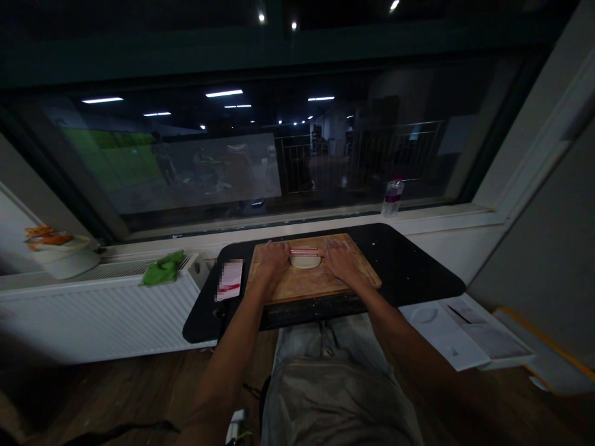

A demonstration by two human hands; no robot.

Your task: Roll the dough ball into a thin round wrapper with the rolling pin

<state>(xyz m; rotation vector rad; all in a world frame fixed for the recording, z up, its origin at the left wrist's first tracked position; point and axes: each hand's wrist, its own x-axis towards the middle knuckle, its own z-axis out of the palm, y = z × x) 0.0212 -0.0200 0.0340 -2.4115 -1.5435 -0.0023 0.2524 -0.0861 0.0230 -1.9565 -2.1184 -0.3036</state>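
Observation:
A flat, pale round of dough (305,262) lies on a wooden cutting board (302,290) with a floury surface. Across the dough's far part runs a short rolling pin (304,252), pale with red stripes along it. My left hand (275,257) is closed over its left end, and my right hand (341,257) over its right end. Both hands rest low over the board, one on each side of the dough. The fingers partly hide the ends of the pin.
The board sits on a black table (409,266) below a window. A phone (229,280) lies left of the board. A water bottle (393,196) stands on the sill. A green cloth (162,268) and white bowl (69,257) are on the radiator; a white box (465,331) is at right.

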